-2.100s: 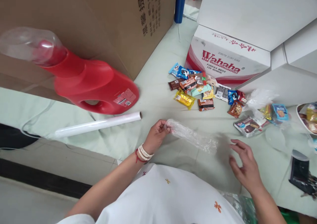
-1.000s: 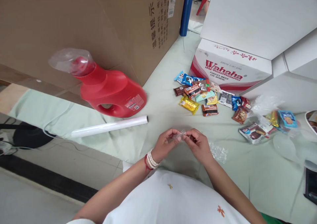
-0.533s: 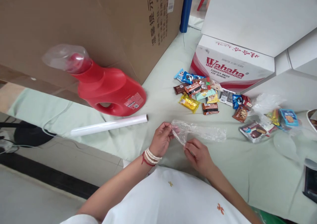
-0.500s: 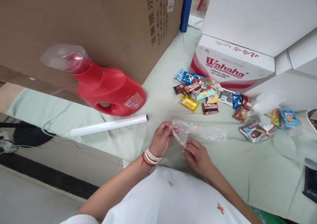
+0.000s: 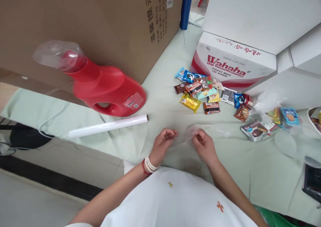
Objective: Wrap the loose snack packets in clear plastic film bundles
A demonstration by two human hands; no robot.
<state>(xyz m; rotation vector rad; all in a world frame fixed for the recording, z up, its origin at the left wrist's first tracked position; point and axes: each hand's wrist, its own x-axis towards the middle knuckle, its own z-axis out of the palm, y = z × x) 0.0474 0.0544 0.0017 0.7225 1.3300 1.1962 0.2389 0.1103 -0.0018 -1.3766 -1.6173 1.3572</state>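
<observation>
A thin clear plastic bag (image 5: 184, 137) is stretched between my two hands, just above the pale green cloth (image 5: 160, 100). My left hand (image 5: 163, 144), with a bead bracelet at the wrist, pinches one edge of the bag. My right hand (image 5: 203, 145) pinches the other edge, a short gap away. The rest of the clear bag trails to the right (image 5: 215, 129) and is hard to see against the cloth. A pile of several wrapped snacks (image 5: 200, 91) lies just beyond my hands.
A red detergent jug (image 5: 100, 88) lies on its side at the left, a white roll (image 5: 107, 126) in front of it. A big cardboard box (image 5: 87, 26) stands behind. A Wahaha carton (image 5: 233, 65) and white boxes (image 5: 250, 13) stand at the right. More snacks (image 5: 265, 121) lie far right.
My right hand came in to meet the left on the bag, then both hands drew its edges apart sideways. The bag now sits lower and flatter between them.
</observation>
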